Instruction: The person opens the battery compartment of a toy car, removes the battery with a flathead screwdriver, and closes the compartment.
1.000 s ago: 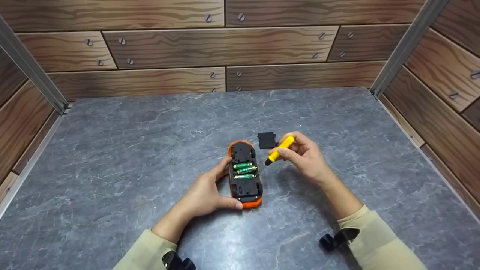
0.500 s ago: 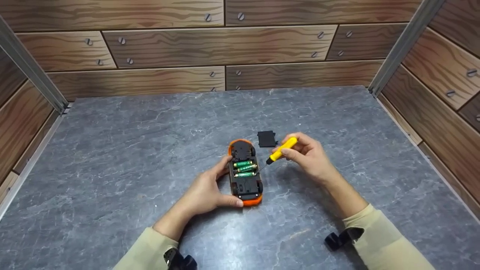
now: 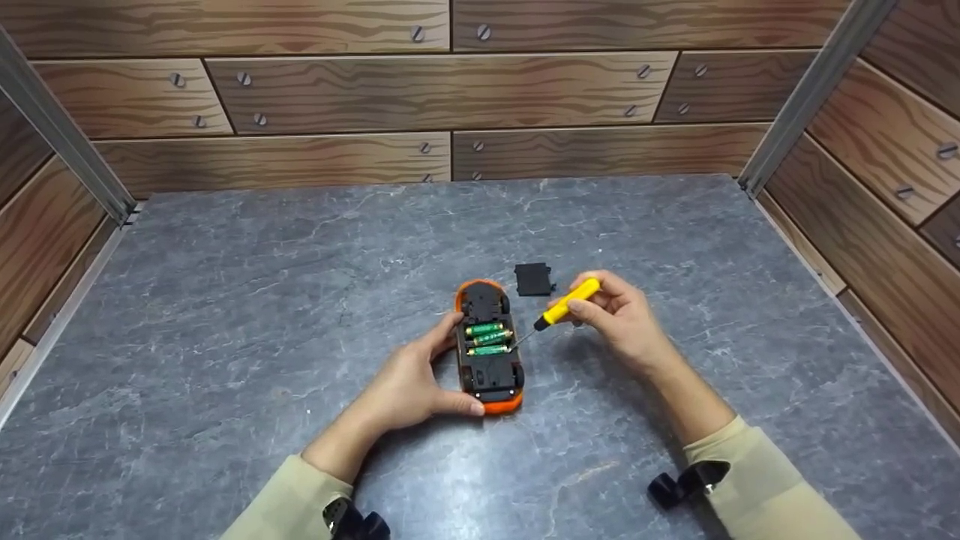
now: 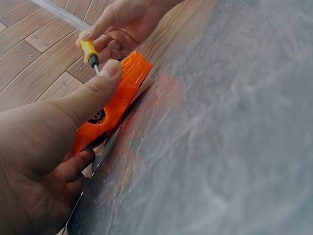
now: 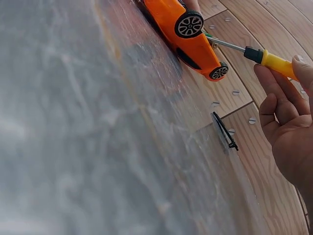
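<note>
An orange toy car (image 3: pixel 495 375) lies upside down on the table, its black underside facing up. In its uncovered battery compartment sit three green batteries (image 3: pixel 491 339), the middle one slanted. My left hand (image 3: pixel 409 382) grips the car along its left side, thumb at the near end and fingers near the far wheel. My right hand (image 3: pixel 619 319) pinches a screwdriver (image 3: pixel 574 300) by its yellow handle. The metal shaft slants down to the left, with its tip at the right end of the nearest battery. In the right wrist view the screwdriver shaft (image 5: pixel 227 45) reaches behind the car's wheel.
A black battery cover (image 3: pixel 533 279) lies flat on the table just beyond the car, to its right. The grey marbled table (image 3: pixel 262 300) is bounded by wood-patterned walls (image 3: pixel 442 94) at the back and sides.
My right hand has shifted slightly right and toward me with the screwdriver, its tip staying by the nearest battery. The left hand and the car have hardly moved.
</note>
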### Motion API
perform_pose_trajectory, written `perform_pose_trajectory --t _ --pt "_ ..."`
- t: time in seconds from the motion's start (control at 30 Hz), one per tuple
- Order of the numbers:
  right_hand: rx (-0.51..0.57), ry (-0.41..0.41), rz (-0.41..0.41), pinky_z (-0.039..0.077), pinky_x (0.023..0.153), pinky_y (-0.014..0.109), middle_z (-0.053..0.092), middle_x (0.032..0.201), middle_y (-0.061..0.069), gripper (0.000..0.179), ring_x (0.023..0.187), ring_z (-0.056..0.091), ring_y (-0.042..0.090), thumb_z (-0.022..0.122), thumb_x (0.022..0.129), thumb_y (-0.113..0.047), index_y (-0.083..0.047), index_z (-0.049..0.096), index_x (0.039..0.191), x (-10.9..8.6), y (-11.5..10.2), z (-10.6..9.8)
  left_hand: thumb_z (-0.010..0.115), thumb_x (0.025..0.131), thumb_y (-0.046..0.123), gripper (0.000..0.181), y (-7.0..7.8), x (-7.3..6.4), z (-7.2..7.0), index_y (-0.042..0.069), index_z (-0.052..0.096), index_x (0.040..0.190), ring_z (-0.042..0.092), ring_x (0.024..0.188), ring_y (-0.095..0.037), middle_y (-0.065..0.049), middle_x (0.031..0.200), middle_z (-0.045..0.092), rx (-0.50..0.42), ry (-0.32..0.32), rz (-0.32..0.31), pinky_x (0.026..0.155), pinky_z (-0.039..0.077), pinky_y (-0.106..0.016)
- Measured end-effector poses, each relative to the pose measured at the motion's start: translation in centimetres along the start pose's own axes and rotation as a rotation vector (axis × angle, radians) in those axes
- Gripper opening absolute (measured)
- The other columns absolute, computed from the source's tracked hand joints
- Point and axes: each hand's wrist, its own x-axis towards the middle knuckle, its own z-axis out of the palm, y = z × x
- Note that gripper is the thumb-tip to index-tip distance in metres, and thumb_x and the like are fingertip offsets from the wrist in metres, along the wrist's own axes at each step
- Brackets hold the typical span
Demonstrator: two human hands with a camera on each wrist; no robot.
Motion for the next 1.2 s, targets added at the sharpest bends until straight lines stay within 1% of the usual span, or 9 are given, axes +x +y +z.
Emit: perform_pose_trajectory --t 0.17,0.23,0.37,0.47,0.53,0.67,0.87,1.07,1.2 --pt "0.012 0.017 0.009 0.062 0.078 0.030 0.079 0.104 0.018 0.021 0.092 0.078 0.024 0.064 0.101 0.008 0.018 0.052 0.115 -0.1 0.1 0.1 0.103 0.060 0.044 0.135 0.1 0.1 0.0 0.017 0.028 0.169 0.049 0.145 -0.018 -0.009 0.156 0.056 -0.013 -0.004 -0.006 0.126 0.029 -0.042" --pt "0.005 0.019 0.009 0.061 0.076 0.029 0.079 0.105 0.018 0.023 0.091 0.078 0.024 0.064 0.101 0.007 0.019 0.051 0.116 -0.1 0.1 0.1 0.103 0.061 0.043 0.135 0.1 0.1 0.0 0.017 0.028 0.169 0.049 0.145 -0.017 -0.009 0.156 0.056 -0.017 -0.006 -0.006 0.126 0.029 -0.041" --pt "-0.014 0.026 0.010 0.062 0.079 0.032 0.077 0.107 0.024 0.023 0.093 0.078 0.026 0.065 0.102 0.006 0.018 0.052 0.116 -0.2 0.0 0.1 0.103 0.061 0.041 0.135 0.0 0.0 0.0 0.016 0.027 0.169 0.048 0.146 -0.017 -0.009 0.157 0.055 -0.023 -0.004 0.004 0.126 0.028 -0.041" --pt "-0.034 0.027 0.005 0.064 0.083 0.035 0.077 0.106 0.024 0.021 0.094 0.077 0.027 0.065 0.101 0.006 0.018 0.054 0.116 -0.2 -0.1 0.3 0.103 0.061 0.041 0.134 -0.2 0.0 0.1 0.015 0.028 0.169 0.047 0.146 -0.018 -0.010 0.158 0.054 -0.024 -0.003 0.012 0.127 0.028 -0.041" --pt "-0.044 0.025 -0.006 0.064 0.086 0.038 0.077 0.105 0.022 0.020 0.094 0.077 0.027 0.065 0.101 0.008 0.018 0.055 0.115 -0.2 -0.4 0.5 0.103 0.061 0.041 0.134 -0.2 -0.1 0.1 0.015 0.028 0.169 0.047 0.147 -0.019 -0.011 0.158 0.053 -0.020 -0.004 0.012 0.127 0.028 -0.041" --pt "-0.086 0.013 -0.051 0.064 0.085 0.040 0.078 0.104 0.021 0.018 0.093 0.077 0.026 0.066 0.100 0.009 0.016 0.058 0.114 -0.2 -1.2 0.9 0.103 0.061 0.042 0.134 0.0 0.0 0.0 0.016 0.028 0.169 0.047 0.147 -0.019 -0.010 0.158 0.053 -0.013 0.001 0.010 0.127 0.028 -0.042" --pt "-0.165 -0.033 -0.130 0.064 0.081 0.032 0.077 0.103 0.025 0.016 0.093 0.077 0.025 0.068 0.098 0.011 0.013 0.061 0.112 -0.3 -2.1 1.6 0.103 0.061 0.043 0.134 0.2 0.0 -0.1 0.017 0.027 0.169 0.046 0.148 -0.020 -0.010 0.160 0.051 0.005 0.003 0.002 0.127 0.028 -0.043" --pt "-0.226 -0.075 -0.165 0.063 0.077 0.030 0.077 0.103 0.021 0.016 0.090 0.076 0.024 0.071 0.096 0.008 0.008 0.066 0.112 -0.6 -2.8 2.2 0.102 0.061 0.044 0.134 0.1 0.0 0.0 0.017 0.028 0.169 0.047 0.147 -0.019 -0.010 0.159 0.052 -0.005 -0.003 0.001 0.126 0.029 -0.042" --pt "-0.232 -0.083 -0.170 0.063 0.075 0.030 0.077 0.104 0.021 0.016 0.089 0.076 0.025 0.072 0.096 0.007 0.007 0.066 0.112 -0.6 -3.0 2.4 0.103 0.062 0.045 0.134 0.2 0.0 0.0 0.017 0.028 0.169 0.048 0.146 -0.018 -0.009 0.159 0.052 -0.001 -0.004 -0.005 0.126 0.030 -0.041"
